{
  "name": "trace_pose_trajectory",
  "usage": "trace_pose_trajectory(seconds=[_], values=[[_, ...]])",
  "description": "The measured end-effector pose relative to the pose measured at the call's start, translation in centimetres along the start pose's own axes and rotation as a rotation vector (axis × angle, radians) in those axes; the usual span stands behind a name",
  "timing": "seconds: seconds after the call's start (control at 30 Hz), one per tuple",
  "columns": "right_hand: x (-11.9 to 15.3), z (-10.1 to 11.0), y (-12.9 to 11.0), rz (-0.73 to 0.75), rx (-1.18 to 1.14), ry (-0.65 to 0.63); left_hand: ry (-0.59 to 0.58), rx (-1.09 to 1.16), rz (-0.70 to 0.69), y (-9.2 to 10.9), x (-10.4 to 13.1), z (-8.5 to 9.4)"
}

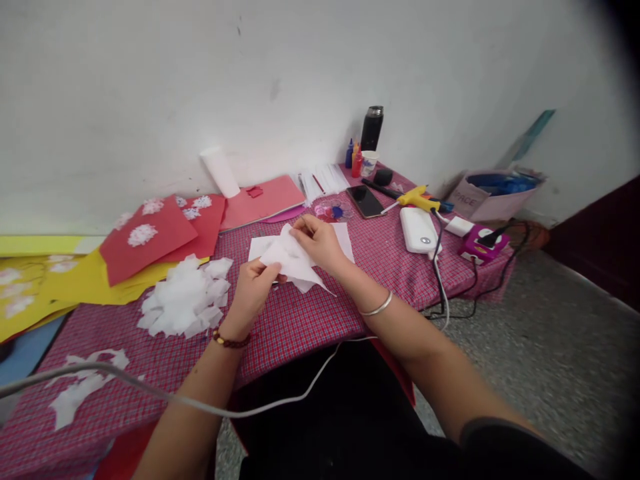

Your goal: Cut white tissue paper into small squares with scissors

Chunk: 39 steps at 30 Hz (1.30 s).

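Observation:
Both hands hold a thin white tissue sheet (pixel 290 259) over the middle of the checked tablecloth. My left hand (pixel 254 287) pinches its lower left part between thumb and fingers. At the sheet's upper right edge, my right hand (pixel 317 241) has its fingertips closed on it. Beneath lie more flat white sheets (pixel 344 239). A heap of torn white tissue pieces (pixel 185 298) sits to the left of my left hand. Red papers (pixel 165 233) bearing white and pink tissue flowers (pixel 143 235) lie farther left.
A paint palette (pixel 333 211), phone (pixel 366 201), yellow glue gun (pixel 417 198), white power bank (pixel 419 230) and purple power socket (pixel 483 245) stand to the right. A black bottle (pixel 372 129) is at the back. A white cable (pixel 240 412) crosses in front.

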State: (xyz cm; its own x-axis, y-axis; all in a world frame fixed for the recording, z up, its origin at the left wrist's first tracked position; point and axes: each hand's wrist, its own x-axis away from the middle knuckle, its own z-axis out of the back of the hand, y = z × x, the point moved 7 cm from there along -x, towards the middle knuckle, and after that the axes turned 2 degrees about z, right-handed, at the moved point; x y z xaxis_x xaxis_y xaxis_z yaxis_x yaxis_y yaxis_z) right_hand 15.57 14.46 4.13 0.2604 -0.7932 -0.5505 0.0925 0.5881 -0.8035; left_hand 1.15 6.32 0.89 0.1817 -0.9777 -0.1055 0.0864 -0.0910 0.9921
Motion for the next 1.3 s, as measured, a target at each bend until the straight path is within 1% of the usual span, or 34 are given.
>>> trace_pose_trajectory(seconds=[0.07, 0.13, 0.17, 0.2, 0.23, 0.33, 0.4, 0.47, 0.57, 0.67, 0.77, 0.83, 0.9, 0.93, 0.97, 1.03, 1.1, 1.17, 1.23, 1.3], values=[[0.0, -0.1, -0.2, -0.016, -0.062, -0.016, -0.084, 0.044, 0.087, -0.1, 0.0, -0.6], [0.1, -0.3, -0.7, -0.006, -0.092, -0.053, -0.207, 0.056, 0.191, -0.3, 0.1, -1.2], [0.2, -0.4, -1.0, 0.009, -0.096, -0.075, -0.255, 0.065, 0.234, -0.4, 0.1, -1.3], [0.2, -0.5, -1.4, 0.027, -0.091, -0.101, -0.278, 0.083, 0.267, -0.5, 0.0, -1.2], [0.3, -0.7, -1.7, 0.042, -0.076, -0.124, -0.265, 0.109, 0.286, -0.6, -0.2, -0.8], [0.7, -1.1, -2.1, 0.057, -0.003, -0.196, -0.088, 0.162, 0.27, -0.7, -1.2, 1.5], [1.0, -1.5, -2.3, 0.075, 0.028, -0.251, -0.017, 0.159, 0.253, -0.8, -1.6, 2.5], [1.2, -1.9, -2.6, 0.099, 0.042, -0.292, -0.041, 0.142, 0.257, -1.0, -1.7, 2.6], [1.2, -2.0, -2.5, 0.108, 0.066, -0.296, -0.134, 0.104, 0.271, -0.9, -1.3, 1.9], [0.8, -1.5, -1.9, 0.062, 0.076, -0.228, -0.189, 0.073, 0.273, -0.8, -0.8, 1.3], [0.4, -0.7, -1.2, 0.002, 0.048, -0.143, -0.208, 0.053, 0.25, -0.7, -0.7, 1.3], [0.2, -0.2, -0.9, -0.013, 0.034, -0.112, -0.215, 0.035, 0.222, -0.7, -0.7, 1.3], [0.0, 0.1, -0.6, -0.031, 0.044, -0.12, -0.24, -0.003, 0.176, -0.5, -0.7, 1.2], [-0.1, 0.2, -0.4, -0.048, 0.058, -0.138, -0.257, -0.038, 0.132, -0.1, -0.6, 1.0], [-0.2, 0.2, -0.1, -0.068, 0.076, -0.161, -0.273, -0.085, 0.069, 0.4, -0.5, 0.8], [-0.3, 0.4, 0.4, -0.103, 0.11, -0.195, -0.281, -0.206, -0.112, 1.9, -0.3, 0.4], [-0.5, 0.8, 0.7, -0.115, 0.133, -0.198, -0.217, -0.347, -0.324, 3.5, 0.1, 0.3], [-0.7, 1.5, 0.6, -0.107, 0.153, -0.158, -0.126, -0.49, -0.494, 4.6, 0.6, 0.2], [-0.8, 2.4, 0.0, -0.065, 0.168, -0.094, -0.055, -0.609, -0.583, 4.8, 0.8, 0.0], [-0.8, 3.0, -1.2, 0.01, 0.151, -0.059, -0.028, -0.675, -0.601, 4.4, 0.7, -0.2]])
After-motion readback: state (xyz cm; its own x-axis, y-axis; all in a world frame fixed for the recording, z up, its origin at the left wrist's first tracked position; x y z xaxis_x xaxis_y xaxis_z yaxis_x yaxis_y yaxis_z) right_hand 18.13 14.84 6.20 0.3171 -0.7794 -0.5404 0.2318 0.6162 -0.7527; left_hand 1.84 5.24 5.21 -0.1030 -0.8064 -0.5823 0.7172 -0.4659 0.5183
